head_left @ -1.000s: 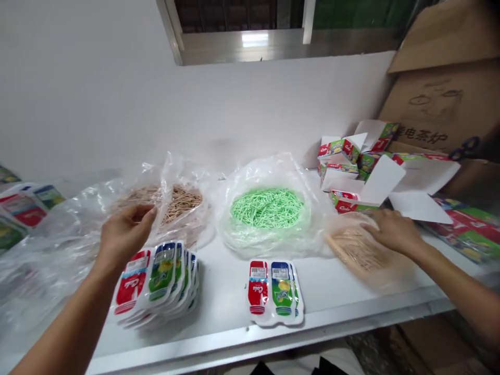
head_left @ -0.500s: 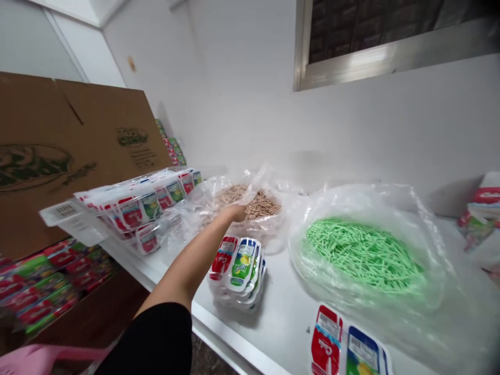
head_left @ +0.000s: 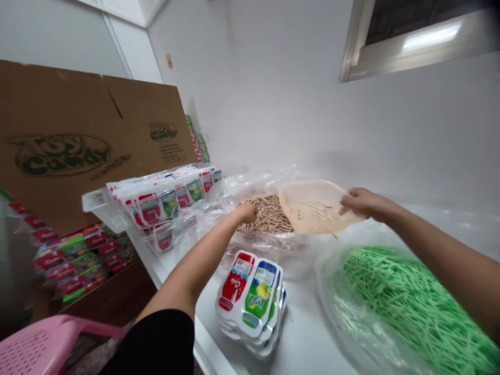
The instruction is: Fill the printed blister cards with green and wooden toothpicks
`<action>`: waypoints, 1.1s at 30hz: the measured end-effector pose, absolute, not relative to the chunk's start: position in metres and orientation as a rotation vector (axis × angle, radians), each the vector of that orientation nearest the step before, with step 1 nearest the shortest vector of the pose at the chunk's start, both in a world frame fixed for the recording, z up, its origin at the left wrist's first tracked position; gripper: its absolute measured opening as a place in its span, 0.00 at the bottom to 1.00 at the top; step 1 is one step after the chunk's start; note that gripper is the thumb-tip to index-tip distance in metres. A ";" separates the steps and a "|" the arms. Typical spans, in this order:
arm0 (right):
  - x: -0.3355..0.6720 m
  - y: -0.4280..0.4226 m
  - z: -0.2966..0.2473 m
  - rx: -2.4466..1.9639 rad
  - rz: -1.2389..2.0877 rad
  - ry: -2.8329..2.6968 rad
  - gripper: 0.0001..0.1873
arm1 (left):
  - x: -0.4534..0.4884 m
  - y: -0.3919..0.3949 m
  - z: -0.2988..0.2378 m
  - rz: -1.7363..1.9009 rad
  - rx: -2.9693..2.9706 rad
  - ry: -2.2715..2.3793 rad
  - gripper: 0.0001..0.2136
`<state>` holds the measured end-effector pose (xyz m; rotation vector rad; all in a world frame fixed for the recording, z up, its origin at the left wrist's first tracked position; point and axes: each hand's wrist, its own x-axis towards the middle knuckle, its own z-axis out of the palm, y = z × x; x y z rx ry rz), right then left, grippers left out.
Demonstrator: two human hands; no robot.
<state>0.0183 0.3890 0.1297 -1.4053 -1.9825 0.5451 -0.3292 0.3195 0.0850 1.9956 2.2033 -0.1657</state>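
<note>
My right hand (head_left: pixel 361 203) grips the rim of a shallow cream plastic basket (head_left: pixel 308 221), which is tilted over the right side of a pile of thin brown sticks (head_left: pixel 269 212). A few sticks lie in the basket, and one pokes out at its lower edge. The pile sits in an open clear plastic bag (head_left: pixel 273 239). My left hand (head_left: pixel 247 212) is at the pile's left side, its fingers curled; what they hold is hidden. Nearer to me stands a stack of blister packs (head_left: pixel 250 297) printed with red cola and green-blue lemon bottles.
Thin green sticks (head_left: pixel 414 302) fill another clear bag on the white table (head_left: pixel 304 323) at right. A white crate (head_left: pixel 103 208) of more packs stands left. Beyond are a large cardboard box (head_left: pixel 133 125), colourful packages (head_left: pixel 78 260) and a pink plastic chair (head_left: pixel 35 344).
My right hand has come into view with the cream basket, over the brown sticks. My left hand stays at the pile. The view has turned left.
</note>
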 end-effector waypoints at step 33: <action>-0.009 0.473 0.054 -1.972 0.302 -2.512 0.21 | -0.286 0.435 0.008 -0.026 2.004 2.319 0.27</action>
